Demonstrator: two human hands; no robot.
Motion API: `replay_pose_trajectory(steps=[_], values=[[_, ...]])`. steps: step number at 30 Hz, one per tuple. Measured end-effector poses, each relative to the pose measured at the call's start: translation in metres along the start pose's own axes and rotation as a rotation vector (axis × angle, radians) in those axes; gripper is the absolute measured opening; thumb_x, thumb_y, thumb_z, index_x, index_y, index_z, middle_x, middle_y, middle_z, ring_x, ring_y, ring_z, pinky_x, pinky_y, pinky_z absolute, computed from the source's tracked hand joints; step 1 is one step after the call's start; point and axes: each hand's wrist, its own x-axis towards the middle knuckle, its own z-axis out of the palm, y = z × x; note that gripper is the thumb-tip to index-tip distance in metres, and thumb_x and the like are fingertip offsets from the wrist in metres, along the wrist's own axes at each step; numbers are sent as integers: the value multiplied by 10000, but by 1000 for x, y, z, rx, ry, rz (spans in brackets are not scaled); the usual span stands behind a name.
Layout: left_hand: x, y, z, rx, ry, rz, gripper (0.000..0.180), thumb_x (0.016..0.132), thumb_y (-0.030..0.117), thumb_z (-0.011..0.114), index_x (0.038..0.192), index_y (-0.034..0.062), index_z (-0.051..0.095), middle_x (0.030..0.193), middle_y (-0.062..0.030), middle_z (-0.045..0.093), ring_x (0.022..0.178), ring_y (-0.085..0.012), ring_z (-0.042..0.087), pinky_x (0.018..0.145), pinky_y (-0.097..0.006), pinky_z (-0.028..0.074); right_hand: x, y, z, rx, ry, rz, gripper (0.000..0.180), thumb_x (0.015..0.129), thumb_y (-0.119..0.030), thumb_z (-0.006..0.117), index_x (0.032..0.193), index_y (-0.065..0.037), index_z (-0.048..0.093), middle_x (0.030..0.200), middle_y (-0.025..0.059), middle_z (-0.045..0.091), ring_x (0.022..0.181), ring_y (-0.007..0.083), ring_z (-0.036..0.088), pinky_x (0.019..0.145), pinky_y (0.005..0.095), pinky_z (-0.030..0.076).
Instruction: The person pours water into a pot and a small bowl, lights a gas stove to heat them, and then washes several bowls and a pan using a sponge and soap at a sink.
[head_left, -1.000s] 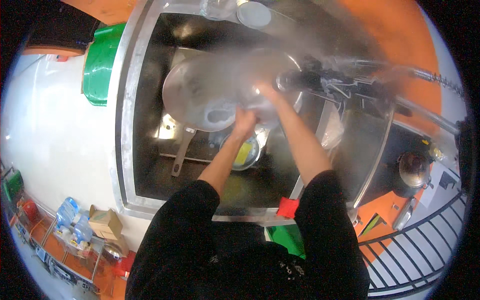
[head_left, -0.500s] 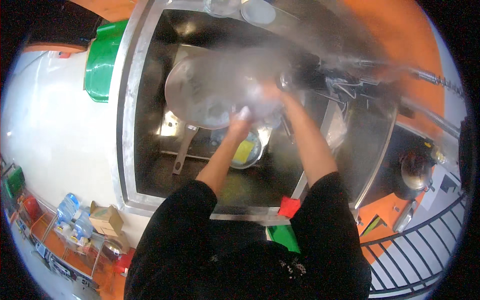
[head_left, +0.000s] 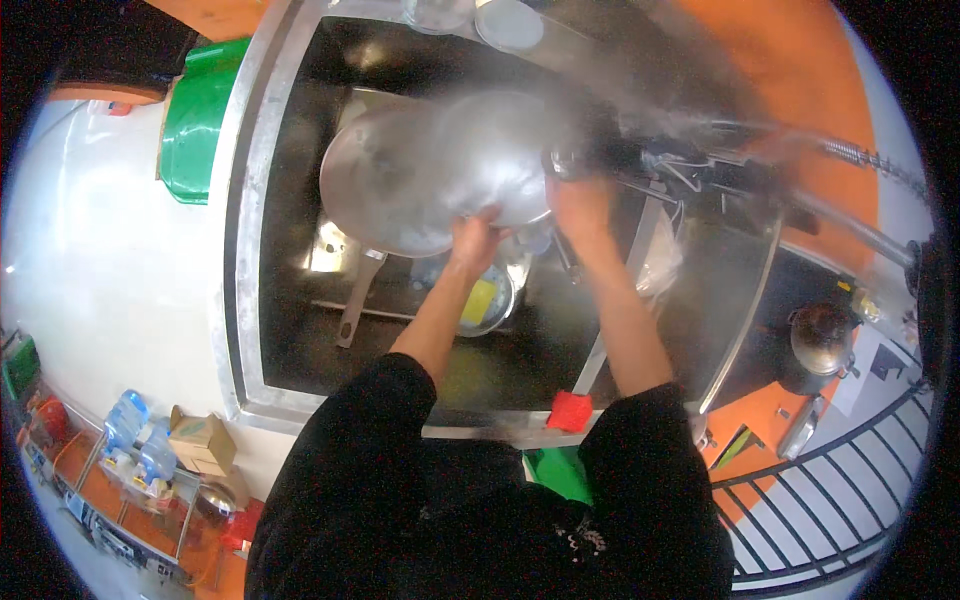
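Both hands (head_left: 525,225) grip a large steel pan (head_left: 430,170) over the sink (head_left: 250,200).

Sink (head_left: 268,330): big steel pan (head_left: 430,170) blocks my far side; small bowl (head_left: 490,300) below; near-left floor open.

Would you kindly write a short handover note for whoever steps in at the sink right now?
Left hand: grips the lower rim of the big round metal pan, held tilted over the sink.
Right hand: at the pan's right edge; blur hides whether it holds anything.
Below the pan, in the sink: a smaller bowl with a yellow sponge in it, and a long-handled pan lying flat.
Done: the big pan is lifted off the sink bottom and in hand.
Left: the big pan is not yet set down; the bowl and the long-handled pan lie untouched.
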Motion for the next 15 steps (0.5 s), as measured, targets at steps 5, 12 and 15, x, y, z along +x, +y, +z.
replay_pose_trajectory(steps=[5, 12, 15], values=[[7, 7, 21, 72, -116, -128, 341, 825, 49, 511, 1135, -81, 454, 1121, -192, 502, 1015, -294, 534, 801, -394, 527, -3, 41, 28, 52, 421, 39, 241, 732, -156, 563, 904, 10, 596, 849, 230, 613, 710, 384, 607, 642, 484, 484], [47, 32, 5, 569, -127, -84, 397, 787, 84, 562, 1145, -60, 469, 1048, -152, 556, 910, -294, 577, 753, -379, 524, -18, 25, -7, 1401, 105, 360, 276, 759, -26, 556, 983, 120, 485, 881, 192, 549, 718, 287, 629, 488, 348, 529], [64, 56, 10, 999, 56, 667, 496, 735, 131, 639, 1167, -42, 467, 975, -172, 600, 785, -352, 613, 693, -382, 520, -22, 31, -11, 1107, -126, 419, 466, 780, -75, 526, 1165, 112, 345, 997, 252, 521, 738, 340, 626, 521, 388, 586]])
